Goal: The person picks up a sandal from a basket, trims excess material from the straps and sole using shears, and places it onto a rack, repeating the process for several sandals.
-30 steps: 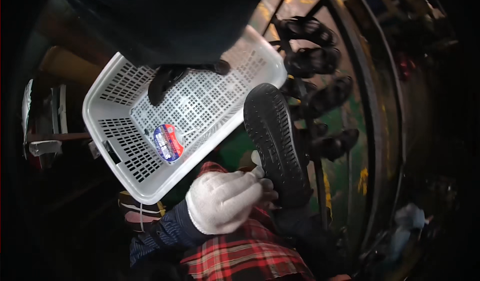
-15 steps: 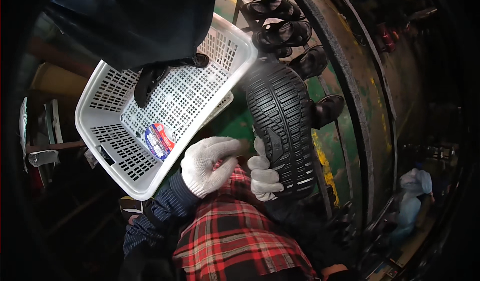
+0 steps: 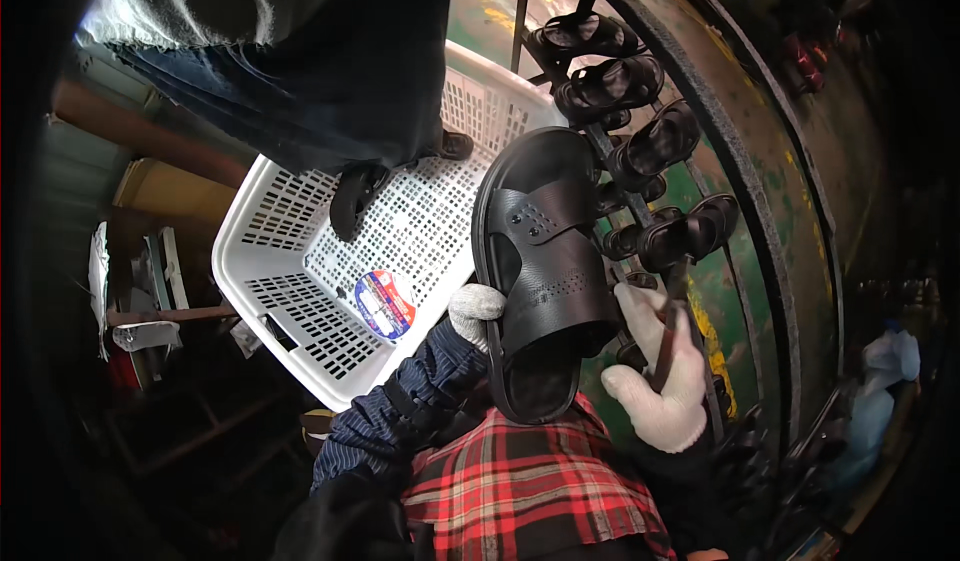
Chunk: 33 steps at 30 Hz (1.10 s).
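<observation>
Before me a black strap sandal (image 3: 555, 271) is held upright with its upper side and wide leather-like straps toward me. My left hand (image 3: 476, 313), in a white knitted glove, grips its left edge; most of those fingers are hidden behind it. My right hand (image 3: 660, 381), gloved the same way, is just right of the sandal. Between its fingers is a slim reddish-brown stick-like thing (image 3: 664, 346), blurred, its kind unclear. Left of the sandal stands a white plastic basket (image 3: 335, 386), with black sandals (image 3: 357, 201) inside, partly covered by dark cloth (image 3: 330, 71).
On my right, a metal rack (image 3: 745, 196) carries several black sandals (image 3: 610, 86). A green floor with worn yellow marks (image 3: 712, 346) lies below. Shelving with boards (image 3: 165, 266) is at far left, and a pale blue plastic bag (image 3: 880, 391) at far right.
The sandal has turned from its sole to its strap side. My left hand now grips it; my right has let go and moved right. The whole view has shifted.
</observation>
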### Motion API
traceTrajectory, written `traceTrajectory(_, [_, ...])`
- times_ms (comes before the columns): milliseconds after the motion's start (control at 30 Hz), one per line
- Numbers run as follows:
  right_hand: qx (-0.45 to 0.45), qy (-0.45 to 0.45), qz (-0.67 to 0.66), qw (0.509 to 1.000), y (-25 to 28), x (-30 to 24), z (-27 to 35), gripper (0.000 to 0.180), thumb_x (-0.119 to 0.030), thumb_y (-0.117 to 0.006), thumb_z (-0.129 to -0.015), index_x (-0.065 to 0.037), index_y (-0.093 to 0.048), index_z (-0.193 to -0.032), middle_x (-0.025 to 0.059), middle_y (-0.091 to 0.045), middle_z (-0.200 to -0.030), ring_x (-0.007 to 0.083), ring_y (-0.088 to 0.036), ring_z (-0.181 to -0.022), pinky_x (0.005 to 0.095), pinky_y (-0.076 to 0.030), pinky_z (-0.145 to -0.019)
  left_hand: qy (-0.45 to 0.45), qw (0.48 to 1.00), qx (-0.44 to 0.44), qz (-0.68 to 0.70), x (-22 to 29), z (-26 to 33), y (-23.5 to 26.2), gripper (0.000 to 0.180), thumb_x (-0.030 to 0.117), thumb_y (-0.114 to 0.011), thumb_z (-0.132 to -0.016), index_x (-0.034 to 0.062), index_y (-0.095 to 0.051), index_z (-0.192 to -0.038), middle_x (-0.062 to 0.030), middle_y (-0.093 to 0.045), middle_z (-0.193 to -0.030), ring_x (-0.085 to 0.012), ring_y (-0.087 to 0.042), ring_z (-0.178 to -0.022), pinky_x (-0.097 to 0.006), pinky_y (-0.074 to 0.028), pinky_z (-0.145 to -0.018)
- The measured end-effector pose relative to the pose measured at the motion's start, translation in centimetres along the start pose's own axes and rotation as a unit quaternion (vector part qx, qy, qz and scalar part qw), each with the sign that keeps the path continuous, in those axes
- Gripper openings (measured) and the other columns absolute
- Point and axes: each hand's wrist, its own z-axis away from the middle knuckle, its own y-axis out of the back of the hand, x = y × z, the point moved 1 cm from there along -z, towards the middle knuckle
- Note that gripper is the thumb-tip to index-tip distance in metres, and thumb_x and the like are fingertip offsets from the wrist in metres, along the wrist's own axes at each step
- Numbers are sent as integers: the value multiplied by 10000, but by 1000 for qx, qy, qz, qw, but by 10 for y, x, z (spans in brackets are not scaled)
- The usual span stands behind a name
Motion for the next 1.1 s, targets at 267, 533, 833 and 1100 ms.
traceTrajectory(267, [-39, 96, 2, 995, -11, -48, -17, 513, -91, -828, -665, 36, -680, -1140, 177, -550, -1263, 334, -562, -1198, 418, -463, -1000, 88, 987, 128, -28, 41, -10, -29, 1000, 438, -850, -711, -42, -346, -1429, -238, -534, -1309, -299, -595, -1158, -403, -511, -982])
traceTrajectory(533, [-33, 172, -7, 985, -29, -53, -27, 536, -37, -779, -624, 163, -636, -1100, 247, -551, -1260, 321, -614, -1100, 391, -495, -926, 89, 981, 78, -152, 63, -44, -93, 864, 58, -795, -588, -38, -457, -1378, -203, -590, -1294, -318, -618, -1153, -436, -503, -1005])
traceTrajectory(833, [-56, -14, 220, 974, -39, -37, -59, 456, -59, -735, -716, 21, -627, -1152, 168, -522, -1291, 349, -557, -1148, 404, -487, -976, 162, 958, 173, -162, 71, -30, -99, 822, 214, -834, -721, 11, -440, -1414, -148, -579, -1330, -285, -573, -1215, -406, -459, -1058])
traceTrajectory(1100, [-67, -32, 318, 945, -45, -44, -57, 487, -104, -745, -724, 12, -597, -1173, 184, -452, -1351, 410, -528, -1129, 477, -454, -954, 120, 857, 226, -448, 79, -57, -118, 393, 91, -589, -915, 0, -551, -1296, -94, -653, -1114, -150, -610, -975, -314, -504, -883])
